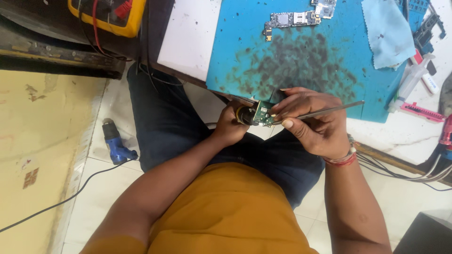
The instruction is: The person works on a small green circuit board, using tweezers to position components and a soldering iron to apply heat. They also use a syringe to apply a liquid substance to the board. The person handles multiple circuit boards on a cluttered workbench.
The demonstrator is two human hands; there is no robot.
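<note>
From the head view, the left hand (230, 124) grips a small green circuit board (262, 114) just off the counter (188, 37) edge, above the lap. The right hand (313, 120) pinches metal tweezers (329, 111), their tip touching the board, near the blue mat (301, 61)

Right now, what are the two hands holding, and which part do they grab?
The left hand grips a small green circuit board by its left end. The right hand pinches metal tweezers near their tip end, at the board.
</note>
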